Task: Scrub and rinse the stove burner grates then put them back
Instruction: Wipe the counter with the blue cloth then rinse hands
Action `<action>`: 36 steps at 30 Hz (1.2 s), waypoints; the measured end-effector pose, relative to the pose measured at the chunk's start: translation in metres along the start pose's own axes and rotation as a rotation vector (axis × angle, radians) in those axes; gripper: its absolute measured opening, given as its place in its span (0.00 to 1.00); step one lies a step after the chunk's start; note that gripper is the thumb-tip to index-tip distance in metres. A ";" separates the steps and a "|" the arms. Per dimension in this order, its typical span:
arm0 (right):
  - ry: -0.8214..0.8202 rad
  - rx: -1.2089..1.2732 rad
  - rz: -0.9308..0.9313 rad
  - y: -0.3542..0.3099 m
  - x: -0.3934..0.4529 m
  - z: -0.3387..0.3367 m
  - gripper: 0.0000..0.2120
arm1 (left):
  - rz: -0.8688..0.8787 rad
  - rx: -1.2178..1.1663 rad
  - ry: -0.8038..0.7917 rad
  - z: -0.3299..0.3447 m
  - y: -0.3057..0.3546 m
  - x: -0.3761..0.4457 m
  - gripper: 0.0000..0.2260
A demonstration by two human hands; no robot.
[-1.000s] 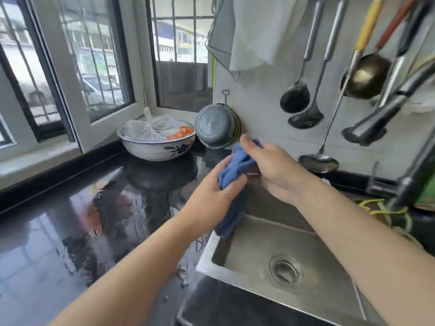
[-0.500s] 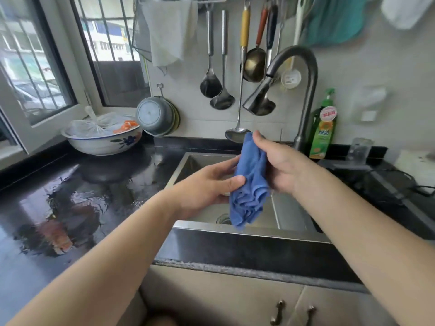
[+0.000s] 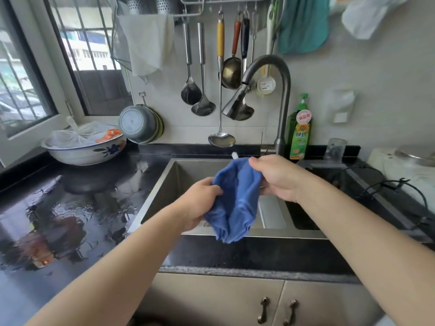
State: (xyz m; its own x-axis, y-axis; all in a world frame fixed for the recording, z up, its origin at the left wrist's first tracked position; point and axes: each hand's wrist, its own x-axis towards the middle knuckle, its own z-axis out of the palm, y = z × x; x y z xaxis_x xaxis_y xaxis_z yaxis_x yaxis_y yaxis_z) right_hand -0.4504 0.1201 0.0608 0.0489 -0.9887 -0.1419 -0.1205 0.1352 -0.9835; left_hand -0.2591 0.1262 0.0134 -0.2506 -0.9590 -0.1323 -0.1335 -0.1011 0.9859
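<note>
A blue cloth (image 3: 235, 203) hangs bunched above the steel sink (image 3: 179, 175), held between both hands. My left hand (image 3: 200, 203) grips its left side with curled fingers. My right hand (image 3: 277, 177) pinches the cloth's upper right edge, thumb on top. The curved faucet (image 3: 280, 90) stands behind the hands, and no water runs from its spout. No burner grate shows in this view.
A wet black counter (image 3: 70, 208) lies to the left, with a white bowl (image 3: 84, 151) holding a tied bag. Ladles (image 3: 190, 90) hang on the wall. A green soap bottle (image 3: 300, 132) stands by the faucet. Black cables (image 3: 400, 187) run at right.
The view has swung right and pulled back from the sink. Both hands, still holding the cloth, have spread it a little wider and now hold it over the sink's front.
</note>
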 end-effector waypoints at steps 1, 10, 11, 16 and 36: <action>0.076 -0.029 -0.020 0.005 0.005 -0.004 0.13 | 0.030 0.199 0.105 -0.007 0.002 0.004 0.11; 0.135 -0.646 -0.591 -0.013 -0.038 -0.041 0.10 | 0.678 0.961 0.127 -0.075 0.074 -0.019 0.16; 0.091 -0.676 -0.597 -0.007 -0.050 -0.042 0.09 | 0.707 1.002 0.094 -0.077 0.066 -0.026 0.16; -0.326 -1.026 -0.267 0.102 -0.100 -0.033 0.07 | 0.318 1.342 -0.306 -0.054 -0.060 -0.079 0.31; 0.143 -1.414 0.108 0.171 -0.080 0.003 0.28 | 0.254 1.361 -0.120 0.056 -0.119 -0.004 0.28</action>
State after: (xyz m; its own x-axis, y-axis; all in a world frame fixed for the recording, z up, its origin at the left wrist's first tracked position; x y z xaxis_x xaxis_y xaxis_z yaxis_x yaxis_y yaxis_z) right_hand -0.4718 0.2220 -0.0963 -0.1128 -0.9873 -0.1116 -0.9931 0.1155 -0.0182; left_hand -0.2959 0.1571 -0.1096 -0.4788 -0.8769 -0.0429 -0.8739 0.4713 0.1190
